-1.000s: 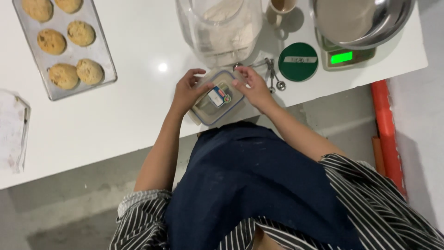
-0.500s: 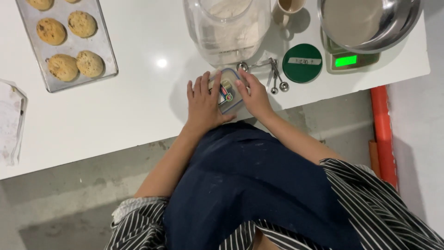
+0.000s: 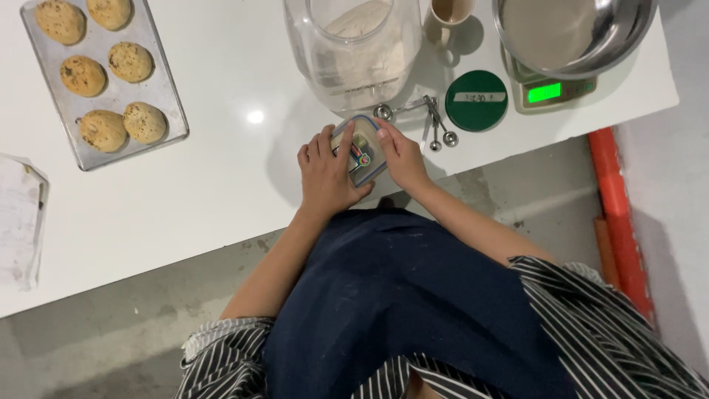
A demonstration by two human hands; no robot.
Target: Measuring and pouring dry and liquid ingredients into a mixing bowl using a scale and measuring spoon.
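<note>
- Landmark: a small lidded container (image 3: 360, 150), clear plastic with a blue-rimmed lid and a colourful label, sits at the near edge of the white table (image 3: 207, 185), directly in front of the person.
- Left hand (image 3: 325, 174): laid flat against the left side of the container, fingers together and curled over the lid, gripping it.
- Right hand (image 3: 399, 154): closed on the container's right side, thumb and fingers pressing on the lid edge. Both hands are in contact with the container (whether the lid is fully seated cannot be told).
- Directly beyond the container stands a large clear jar (image 3: 353, 52) holding pale flour, near but not touching; the gap between them is narrow.
- Just right of the container lies a ring of metal measuring spoons (image 3: 436, 122), close to the right hand's fingertips.
- Further right of the container: a round green lid (image 3: 476, 100) flat on the table, then a kitchen scale with a lit green display (image 3: 546, 92) carrying a steel bowl (image 3: 576, 33), which overhangs toward the table's right edge.
- Beyond and right of the container, next to the jar, a small cup (image 3: 447, 13) is partly cut off by the frame.
- Well to the left of the container, a metal baking tray (image 3: 166, 111) carries six browned cookies; open bare tabletop lies between tray and container (the largest free area).
- Far left of the container, a crumpled sheet of paper (image 3: 18, 214) is at the frame edge.
- The near table edge runs slanting just below the container; past it is grey concrete floor (image 3: 111, 325).
</note>
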